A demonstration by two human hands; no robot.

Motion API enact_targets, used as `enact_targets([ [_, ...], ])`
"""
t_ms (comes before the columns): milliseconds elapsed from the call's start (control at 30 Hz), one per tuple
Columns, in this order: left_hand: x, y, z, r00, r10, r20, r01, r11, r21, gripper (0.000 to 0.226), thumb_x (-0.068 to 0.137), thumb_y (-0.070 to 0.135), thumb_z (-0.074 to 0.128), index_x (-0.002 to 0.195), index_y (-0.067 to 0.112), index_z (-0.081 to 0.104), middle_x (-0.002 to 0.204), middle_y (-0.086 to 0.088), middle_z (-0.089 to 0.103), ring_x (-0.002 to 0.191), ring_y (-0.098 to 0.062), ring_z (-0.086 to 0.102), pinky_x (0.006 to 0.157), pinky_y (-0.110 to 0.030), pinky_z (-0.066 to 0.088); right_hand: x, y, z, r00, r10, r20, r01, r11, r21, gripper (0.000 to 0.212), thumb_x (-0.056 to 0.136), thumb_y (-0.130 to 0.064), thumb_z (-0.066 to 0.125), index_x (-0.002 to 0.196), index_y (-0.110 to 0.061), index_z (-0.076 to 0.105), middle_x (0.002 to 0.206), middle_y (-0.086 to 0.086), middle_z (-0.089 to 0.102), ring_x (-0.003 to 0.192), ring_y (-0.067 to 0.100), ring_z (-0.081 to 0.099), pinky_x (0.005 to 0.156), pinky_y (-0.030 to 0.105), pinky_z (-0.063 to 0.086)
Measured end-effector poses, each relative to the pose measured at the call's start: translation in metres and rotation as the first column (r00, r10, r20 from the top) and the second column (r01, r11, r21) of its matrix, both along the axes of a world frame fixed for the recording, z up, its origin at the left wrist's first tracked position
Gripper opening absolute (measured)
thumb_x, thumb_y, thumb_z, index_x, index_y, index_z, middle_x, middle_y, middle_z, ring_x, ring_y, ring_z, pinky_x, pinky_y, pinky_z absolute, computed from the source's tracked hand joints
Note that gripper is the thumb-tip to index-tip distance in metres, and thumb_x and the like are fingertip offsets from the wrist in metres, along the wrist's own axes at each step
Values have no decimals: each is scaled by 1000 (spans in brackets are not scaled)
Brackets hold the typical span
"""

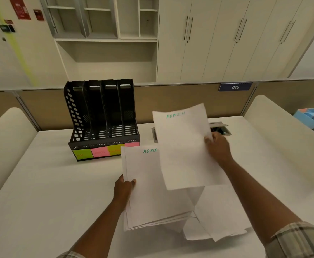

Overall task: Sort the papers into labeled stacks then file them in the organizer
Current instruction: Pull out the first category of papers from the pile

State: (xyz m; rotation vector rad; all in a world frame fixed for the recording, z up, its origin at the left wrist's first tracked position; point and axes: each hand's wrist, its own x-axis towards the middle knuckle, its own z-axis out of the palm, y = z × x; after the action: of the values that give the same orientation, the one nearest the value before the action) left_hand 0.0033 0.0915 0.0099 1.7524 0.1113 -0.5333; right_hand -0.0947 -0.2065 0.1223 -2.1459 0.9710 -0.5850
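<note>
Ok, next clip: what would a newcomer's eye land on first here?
The two white sheets headed ADMIN in green: the right hand lifts a single sheet mid-desk, while the left hand holds a stack just below it. Behind them stands the black organizer with green and pink notes.

Head-worn camera, one wide view
It looks forward and down over the white desk (50, 183), close above it, facing the black file organizer (102, 116) ahead.
</note>
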Motion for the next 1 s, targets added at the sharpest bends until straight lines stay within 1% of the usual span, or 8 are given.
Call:
enact_targets([
  [233,-2,1,6,1000,-5,-4,4,998,-57,37,97,20,47,132,9,51,125,-11,60,115,-31,57,102,-42,44,-3,66,-63,976,119,-185,-102,990,99,30,92,-32,57,106,-6,59,108,10,66,102,28,61,77,26,36],
  [300,-5,4,10,1000,12,-13,-13,996,-88,39,100,25,40,134,7,47,128,-10,57,124,-30,51,103,-35,39,-2,77,-72,974,141,-175,-95,964,248,36,88,-38,62,108,-10,54,103,5,61,102,27,61,81,28,42],
  [400,-6,9,11,997,10,-74,-21,988,-150,57,98,47,35,141,11,39,142,-7,46,135,-27,39,112,-39,30,0,91,-79,984,155,-86,-85,839,537,26,84,-37,69,95,-20,53,96,-1,62,96,25,64,86,37,53],
  [467,-4,14,9,997,-20,-73,6,983,-184,59,91,53,45,136,15,46,138,-2,50,125,-22,48,108,-38,35,4,99,-83,976,211,-48,-136,772,621,27,86,-33,65,106,-16,61,102,4,68,95,25,66,90,43,54],
  [533,-2,21,12,999,-32,-5,31,991,-132,35,90,32,59,122,16,58,123,-5,62,103,-20,60,91,-33,48,11,109,-84,962,269,-37,-189,761,620,37,90,-27,59,124,-13,58,114,6,67,98,26,66,91,42,54],
  [600,4,30,10,998,-13,60,18,997,-77,25,86,15,64,111,16,63,110,-11,69,90,-22,66,81,-35,55,20,122,-82,952,307,-6,-250,788,562,38,92,-22,55,129,-15,55,119,6,65,102,26,64,87,38,54],
  [767,17,53,23,976,166,139,-152,983,-102,24,83,2,63,106,9,64,97,-13,68,93,-32,66,78,-35,53,39,152,-74,902,386,193,-432,790,435,26,92,-29,59,117,-22,60,111,1,69,99,20,66,82,36,56],
  [1000,18,81,31,921,288,263,-265,957,-122,30,77,2,73,106,4,64,92,-7,65,84,-22,61,76,-27,44,48,182,-78,841,480,252,-542,757,367,10,92,-33,60,101,-37,61,102,-1,71,94,16,67,81,35,58],
])
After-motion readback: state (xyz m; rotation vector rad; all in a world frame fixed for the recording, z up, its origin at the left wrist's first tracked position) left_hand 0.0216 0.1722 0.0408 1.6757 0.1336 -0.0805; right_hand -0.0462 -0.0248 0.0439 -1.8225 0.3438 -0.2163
